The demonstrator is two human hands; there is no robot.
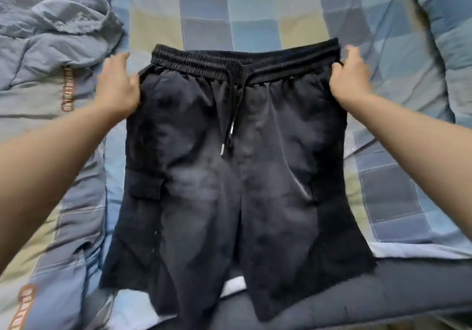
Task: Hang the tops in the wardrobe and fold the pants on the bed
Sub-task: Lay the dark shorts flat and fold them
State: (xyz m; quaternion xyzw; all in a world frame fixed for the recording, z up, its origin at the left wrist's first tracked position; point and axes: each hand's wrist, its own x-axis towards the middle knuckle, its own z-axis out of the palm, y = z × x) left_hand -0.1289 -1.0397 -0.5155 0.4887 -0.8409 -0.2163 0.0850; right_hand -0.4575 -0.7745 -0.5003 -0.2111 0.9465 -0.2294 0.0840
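Observation:
A pair of black cargo shorts [229, 176] lies flat and face up on the bed [255, 18], waistband away from me, drawstring hanging down the middle. My left hand [118, 84] pinches the left side of the shorts just below the elastic waistband, thumb on the fabric. My right hand [351, 76] grips the right side at the same height, fingers curled round the edge. The leg hems reach the near edge of the bed.
A checked blue, grey and yellow sheet covers the bed. A rumpled grey-blue quilt [51, 30] lies bunched at the left. A pillow [444, 28] in matching checks sits at the far right. The dark bed edge [383, 294] runs along the bottom right.

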